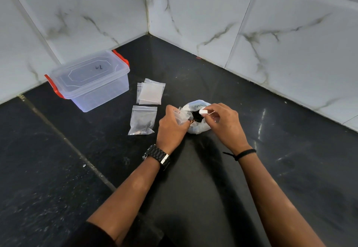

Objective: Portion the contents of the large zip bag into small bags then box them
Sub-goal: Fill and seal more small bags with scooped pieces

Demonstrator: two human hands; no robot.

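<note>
- I see a dark stone counter running into a corner of white marbled wall tiles.
- The clear plastic box with red clips sits at the back left against the wall, its lid on.
- The large bag stands on the counter between my two hands, its mouth rolled open and something dark inside — I can't make out what the contents are.
- My left hand has its fingers curled around a small clear bag, holding it right at the edge of the large bag's mouth.
- My right hand pinches a small white piece between thumb and fingertips, just above the large bag's opening; it may be a scoop, though the view is too small to be sure.
- A stack of empty small bags lies flat between the box and the large bag.
- One filled small bag — dark bits at its bottom — lies just left of my left hand, in front of the stack.
- A black watch is on my left wrist, a thin black band on my right.
</note>
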